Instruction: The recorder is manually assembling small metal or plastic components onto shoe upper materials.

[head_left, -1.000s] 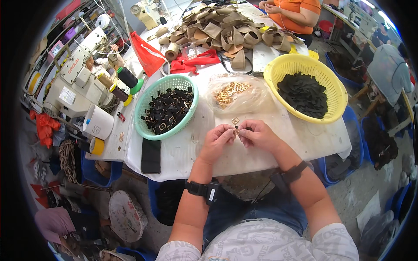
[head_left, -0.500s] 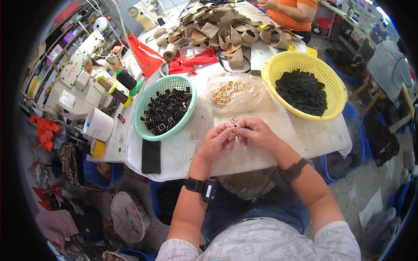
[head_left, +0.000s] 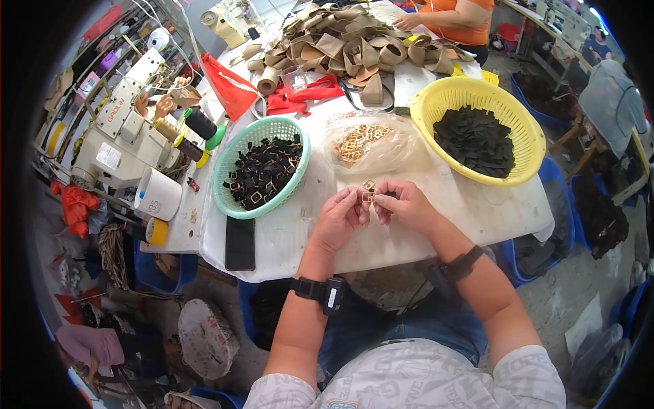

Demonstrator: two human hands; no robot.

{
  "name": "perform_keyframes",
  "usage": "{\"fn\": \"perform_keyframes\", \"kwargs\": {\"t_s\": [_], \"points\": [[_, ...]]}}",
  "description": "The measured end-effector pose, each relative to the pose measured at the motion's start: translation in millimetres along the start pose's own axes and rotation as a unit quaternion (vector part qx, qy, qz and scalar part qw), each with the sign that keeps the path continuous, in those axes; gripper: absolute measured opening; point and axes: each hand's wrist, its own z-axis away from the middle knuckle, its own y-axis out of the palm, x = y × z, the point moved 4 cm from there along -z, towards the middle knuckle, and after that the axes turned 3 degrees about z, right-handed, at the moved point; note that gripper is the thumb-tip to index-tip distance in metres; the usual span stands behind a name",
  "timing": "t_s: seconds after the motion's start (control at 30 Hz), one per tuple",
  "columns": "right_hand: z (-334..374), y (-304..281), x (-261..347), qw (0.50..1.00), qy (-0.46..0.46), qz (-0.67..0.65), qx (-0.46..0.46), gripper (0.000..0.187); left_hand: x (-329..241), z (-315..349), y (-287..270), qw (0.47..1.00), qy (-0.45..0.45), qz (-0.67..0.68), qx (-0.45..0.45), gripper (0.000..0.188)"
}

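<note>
Over the table's near edge my two hands meet. My left hand (head_left: 340,217) is closed, its fingertips pinching a small gold square buckle (head_left: 367,197). My right hand (head_left: 409,206) is closed too, pinching a short black fabric strip (head_left: 390,194) beside the buckle; whether the strip passes through it, I cannot tell. Another gold buckle (head_left: 368,185) lies just beyond my fingertips. Past it sits a clear plastic bag (head_left: 402,151) of gold buckles. The yellow basket (head_left: 530,146) at right holds black strips; the green basket (head_left: 219,180) at left holds buckles with black strips on them.
A black phone (head_left: 240,244) lies near the table's front left. A sewing machine (head_left: 119,146), thread spools (head_left: 199,124) and a white cup (head_left: 158,193) stand farther left. Brown pieces (head_left: 340,48) are heaped at the back, by a person in orange (head_left: 470,20).
My fingers have shifted slightly around the buckle, with the right hand's fingers lowered a little. At the back, the person in orange has reached a hand toward the brown heap.
</note>
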Motion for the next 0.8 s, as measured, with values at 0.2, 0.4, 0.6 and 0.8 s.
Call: {"fn": "perform_keyframes", "kwargs": {"t_s": [0.2,0.4,0.6,0.8], "points": [[-0.8,-1.6,-3.1,1.0,0.011,-0.006,-0.028,0.011,4.0,2.7,-11.9,0.979,0.107,-0.165,-0.056,0.006],[-1.1,-2.3,-2.9,1.0,0.01,-0.009,-0.024,0.008,2.9,7.6,-0.4,0.953,0.131,-0.254,-0.102,0.006],[-1.3,-2.3,-3.1,0.998,0.013,-0.052,-0.023,0.008,4.7,8.2,3.9,0.936,0.137,-0.305,-0.107,0.013],[-2.6,-0.6,-4.3,0.995,0.031,-0.09,0.007,0.009,8.0,5.8,-5.1,0.919,0.156,-0.348,-0.098,0.016]]}}
